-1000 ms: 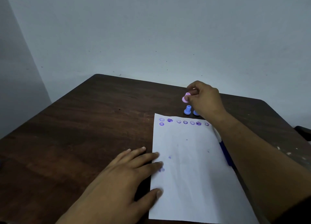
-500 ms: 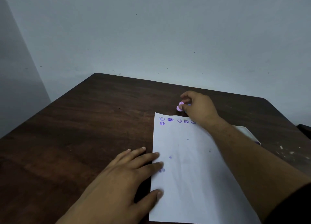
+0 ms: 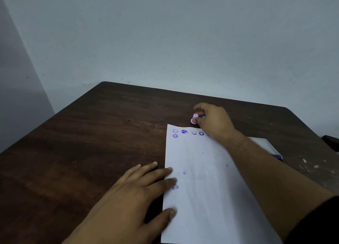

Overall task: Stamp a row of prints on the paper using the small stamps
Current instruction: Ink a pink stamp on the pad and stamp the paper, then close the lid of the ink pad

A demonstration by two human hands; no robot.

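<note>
A white sheet of paper (image 3: 205, 188) lies on the dark wooden table (image 3: 91, 142), with a row of purple smiley prints (image 3: 189, 132) along its far edge. My left hand (image 3: 135, 194) lies flat with fingers spread, pressing the paper's left edge. My right hand (image 3: 213, 120) is just beyond the paper's far edge, fingers closed on a small pink stamp (image 3: 194, 118) that stands on the table. A bit of a blue stamp (image 3: 203, 117) shows under my fingers; the rest is hidden.
A white ink pad case with a purple edge (image 3: 266, 144) lies right of the paper, partly behind my right forearm. A dark object (image 3: 331, 141) sits at the table's right edge. A pale wall stands behind the table.
My right hand has lowered the pink stamp from above the blue stamps down onto the table beyond the paper. My left hand has stayed in place.
</note>
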